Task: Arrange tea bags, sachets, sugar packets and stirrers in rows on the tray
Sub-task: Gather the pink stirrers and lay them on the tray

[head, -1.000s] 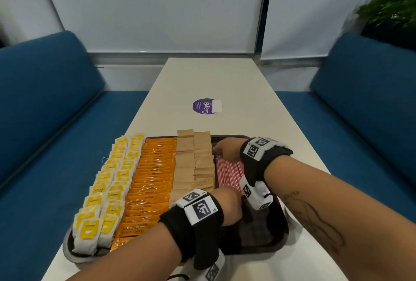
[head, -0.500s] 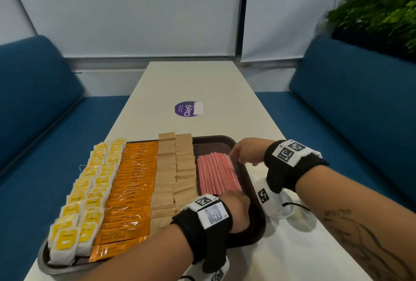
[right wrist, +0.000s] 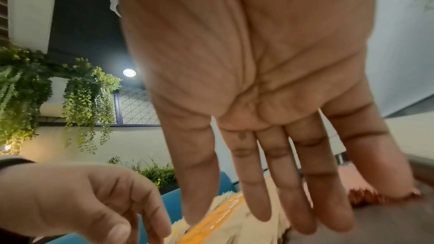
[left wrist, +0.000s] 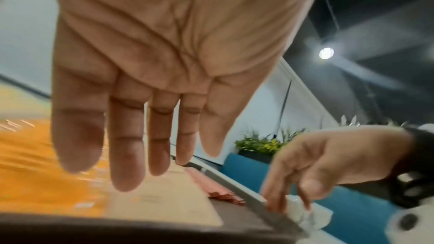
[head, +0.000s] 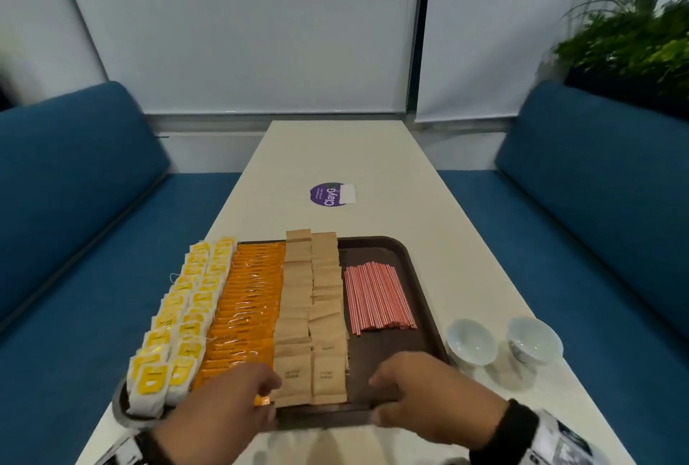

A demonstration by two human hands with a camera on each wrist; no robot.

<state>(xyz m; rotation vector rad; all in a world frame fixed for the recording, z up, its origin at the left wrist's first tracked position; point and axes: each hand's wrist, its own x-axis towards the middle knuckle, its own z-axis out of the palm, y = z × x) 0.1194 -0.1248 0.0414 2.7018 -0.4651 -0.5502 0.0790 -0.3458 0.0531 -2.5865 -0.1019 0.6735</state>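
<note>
A dark brown tray (head: 421, 278) lies on the white table. It carries yellow-tagged tea bags (head: 179, 319) at the left, then orange sachets (head: 246, 308), brown sugar packets (head: 313, 300) and a bundle of red stirrers (head: 376, 300) at the right. My left hand (head: 261, 386) hovers over the tray's near edge above the nearest orange sachets, fingers straight and holding nothing (left wrist: 140, 164). My right hand (head: 380, 393) is at the near edge beside the sugar packets, over bare tray, fingers relaxed and empty (right wrist: 281, 211). Whether either hand touches the rim I cannot tell.
Two small white cups (head: 471, 341) (head: 535, 339) stand on the table just right of the tray. A purple sticker (head: 330, 194) lies further along the table. Blue sofas (head: 74, 181) flank the table on both sides, and a green plant (head: 634, 43) stands at the back right.
Both hands have drawn back from the stirrers to the tray's near edge. The stirrers now lie uncovered in a neat bundle. The view has shifted, bringing the two cups in.
</note>
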